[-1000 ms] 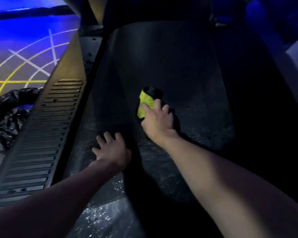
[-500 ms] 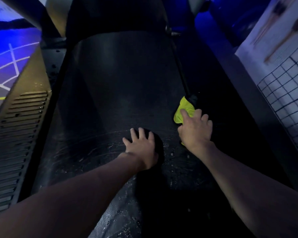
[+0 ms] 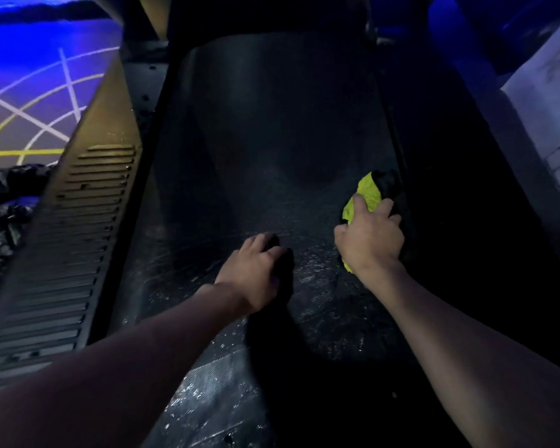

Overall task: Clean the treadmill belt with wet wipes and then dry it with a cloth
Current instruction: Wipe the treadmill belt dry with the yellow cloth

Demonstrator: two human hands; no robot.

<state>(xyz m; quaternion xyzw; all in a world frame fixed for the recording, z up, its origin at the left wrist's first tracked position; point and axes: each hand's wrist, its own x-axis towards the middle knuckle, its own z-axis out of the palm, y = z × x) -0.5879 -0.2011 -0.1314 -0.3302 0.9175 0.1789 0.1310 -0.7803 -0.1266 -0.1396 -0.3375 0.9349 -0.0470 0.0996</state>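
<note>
We see right hand [image 3: 369,244] gripping bunched yellow cloth [image 3: 366,192] at right edge of treadmill belt [image 3: 272,140]. Left hand [image 3: 256,270] rests mid-belt, fingers loosely bent, empty. We judge: press cloth flat, overlap strokes, work toward wet glints [image 3: 207,386] nearer us.

The dark, fine-textured rubber treadmill belt [image 3: 272,140] runs away from the viewer. Its near half glints with scattered wet specks and curved smear marks; its far half looks dull and even. At the belt's right edge lies a crumpled yellow-green cloth [image 3: 366,195], dark at its far end, with the right hand [image 3: 369,240] curled over it. The left hand [image 3: 256,270] rests on the belt about mid-width, fingers bent down onto the surface. A grey slotted side rail [image 3: 78,237] borders the belt's left edge. Beyond it, a crumpled black plastic bag [image 3: 0,221] lies on the blue-lit, line-marked floor [image 3: 29,101].
</note>
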